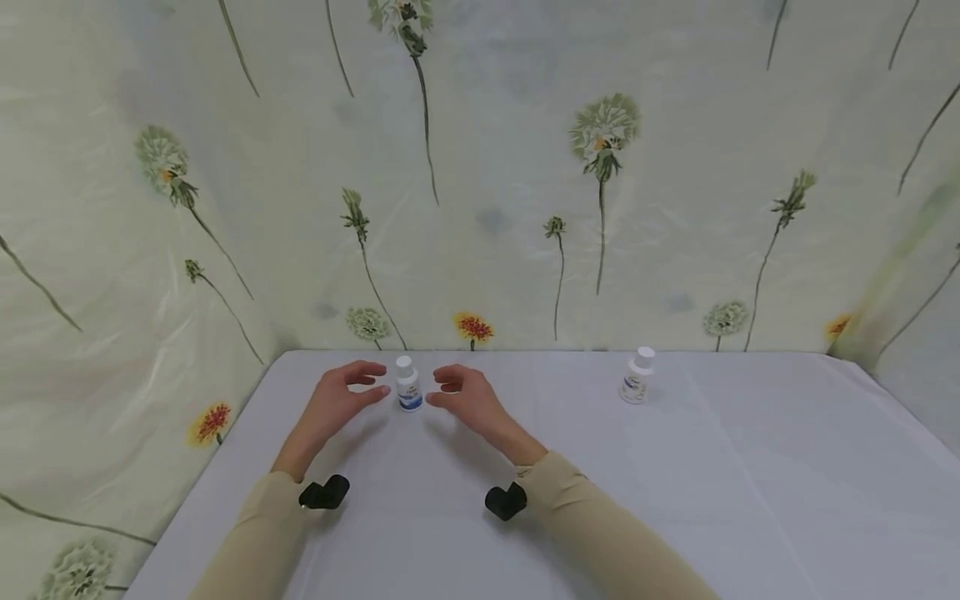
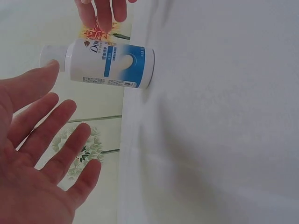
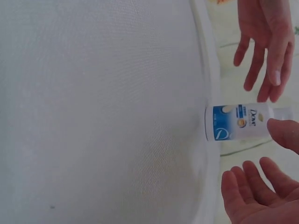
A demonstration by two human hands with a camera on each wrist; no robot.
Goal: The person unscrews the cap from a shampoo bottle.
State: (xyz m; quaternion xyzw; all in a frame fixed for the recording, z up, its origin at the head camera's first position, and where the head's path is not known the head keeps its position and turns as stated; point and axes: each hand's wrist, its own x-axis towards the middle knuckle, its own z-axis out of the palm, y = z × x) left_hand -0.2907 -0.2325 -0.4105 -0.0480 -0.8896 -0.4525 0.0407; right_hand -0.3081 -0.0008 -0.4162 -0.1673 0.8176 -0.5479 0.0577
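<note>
A small white bottle with a blue lower label and white cap (image 1: 408, 387) stands upright on the table, between the two hands. On its left side, my left hand (image 1: 335, 402) has its fingers spread and gently bent, with the thumb pointing at the bottle. From the other side my right hand (image 1: 471, 400) faces it in the same way, thumb and fingers apart. Both wrist views show the Dove bottle (image 2: 110, 63) with a gap between it and the fingers of each hand. In the right wrist view the thumb overlaps the neck of the bottle (image 3: 238, 122).
A second white bottle (image 1: 636, 377) with a white cap stands farther right, near the back edge. White cloth covers the table (image 1: 600, 500). Behind and at the left hangs a curtain (image 1: 495, 167) printed with dandelions. Each wrist carries a black device (image 1: 326, 492).
</note>
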